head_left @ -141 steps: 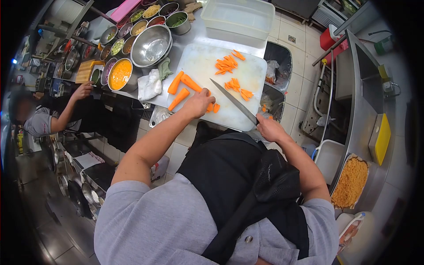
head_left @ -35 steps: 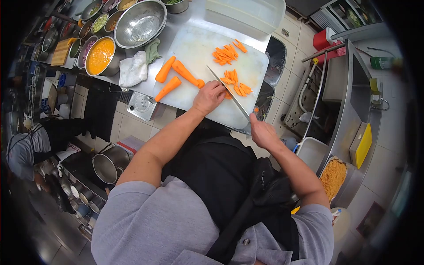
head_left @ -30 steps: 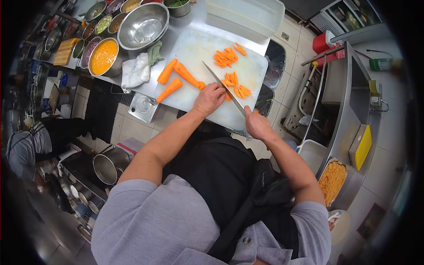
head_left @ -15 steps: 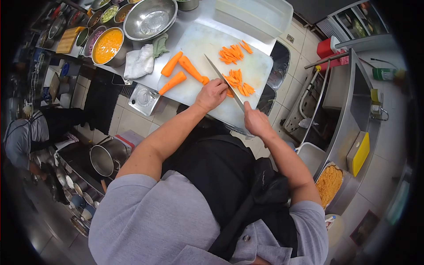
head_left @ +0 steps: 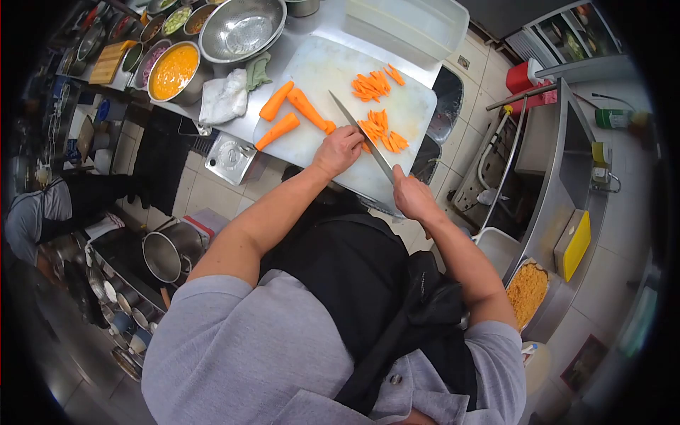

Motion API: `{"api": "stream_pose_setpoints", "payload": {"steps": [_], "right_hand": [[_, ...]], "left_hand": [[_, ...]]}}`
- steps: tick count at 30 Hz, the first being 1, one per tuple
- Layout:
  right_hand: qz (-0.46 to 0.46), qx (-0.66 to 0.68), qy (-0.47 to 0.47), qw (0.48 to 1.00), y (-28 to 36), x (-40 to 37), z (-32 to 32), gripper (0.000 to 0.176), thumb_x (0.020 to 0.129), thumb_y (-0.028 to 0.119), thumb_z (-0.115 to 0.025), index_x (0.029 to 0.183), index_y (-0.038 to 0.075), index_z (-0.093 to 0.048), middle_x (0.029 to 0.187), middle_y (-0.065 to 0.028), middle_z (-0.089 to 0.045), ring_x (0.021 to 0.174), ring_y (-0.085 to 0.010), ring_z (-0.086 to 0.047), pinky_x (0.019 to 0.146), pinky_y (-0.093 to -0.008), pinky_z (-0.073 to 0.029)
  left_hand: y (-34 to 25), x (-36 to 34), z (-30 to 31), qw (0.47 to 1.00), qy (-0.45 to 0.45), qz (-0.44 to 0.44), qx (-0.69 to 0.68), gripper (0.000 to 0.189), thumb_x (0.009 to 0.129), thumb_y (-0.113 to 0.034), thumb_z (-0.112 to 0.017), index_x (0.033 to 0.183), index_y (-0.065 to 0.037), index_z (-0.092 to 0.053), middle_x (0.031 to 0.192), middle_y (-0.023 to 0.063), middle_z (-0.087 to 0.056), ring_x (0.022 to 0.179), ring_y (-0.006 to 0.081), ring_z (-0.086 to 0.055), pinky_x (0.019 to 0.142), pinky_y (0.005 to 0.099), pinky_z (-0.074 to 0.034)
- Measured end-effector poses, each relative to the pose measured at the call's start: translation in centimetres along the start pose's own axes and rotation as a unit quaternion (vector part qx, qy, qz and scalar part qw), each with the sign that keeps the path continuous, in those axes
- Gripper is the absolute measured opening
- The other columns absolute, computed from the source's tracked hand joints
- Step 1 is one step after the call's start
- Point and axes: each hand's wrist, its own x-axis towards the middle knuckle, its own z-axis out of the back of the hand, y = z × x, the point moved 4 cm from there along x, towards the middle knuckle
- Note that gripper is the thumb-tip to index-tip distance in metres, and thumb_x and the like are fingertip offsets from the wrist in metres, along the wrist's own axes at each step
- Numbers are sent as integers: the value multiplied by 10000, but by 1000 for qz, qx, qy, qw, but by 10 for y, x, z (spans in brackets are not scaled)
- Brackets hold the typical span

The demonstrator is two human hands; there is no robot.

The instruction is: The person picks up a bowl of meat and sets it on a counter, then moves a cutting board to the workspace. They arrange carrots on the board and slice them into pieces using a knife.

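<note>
My right hand is closed around the handle of a long kitchen knife, whose blade slants across the white cutting board. Beside the blade, my left hand has its fingers curled down on a carrot piece, mostly hidden by fingers and knife. Peeled whole carrots lie left of the blade: one carrot reaches my left knuckles, another carrot lies near it, and a third carrot is closest to the board's edge. Cut carrot sticks form loose piles right of the knife.
A clear plastic tub stands behind the board. To the left are a white cloth, a metal colander and a pot of orange liquid. A co-worker bends over at far left. A steel sink counter runs along the right.
The knife has shifted very slightly toward me, with my right hand still on its handle. My left hand keeps its place. The co-worker at far left has moved a little.
</note>
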Motion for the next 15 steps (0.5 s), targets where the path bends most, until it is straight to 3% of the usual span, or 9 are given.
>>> {"api": "stream_pose_setpoints", "payload": {"steps": [13, 15], "right_hand": [[-22, 35, 20, 999, 6, -46, 24, 208, 952, 96, -517, 1097, 9, -397, 788, -311, -668, 783, -525, -657, 723, -617, -490], [-10, 28, 13, 999, -7, -27, -7, 213, 949, 99, -522, 1096, 9, -398, 784, -310, -667, 782, -521, -658, 719, -616, -491]], "left_hand": [[1, -2, 2, 1000, 11, -20, -11, 106, 781, -20, -732, 852, -66, -668, 923, 85, -659, 851, 283, -666, 746, 380, -567], [3, -2, 0, 1000, 18, -13, -3, 104, 777, -17, -730, 845, -69, -672, 918, 81, -660, 853, 283, -665, 747, 378, -567]]}}
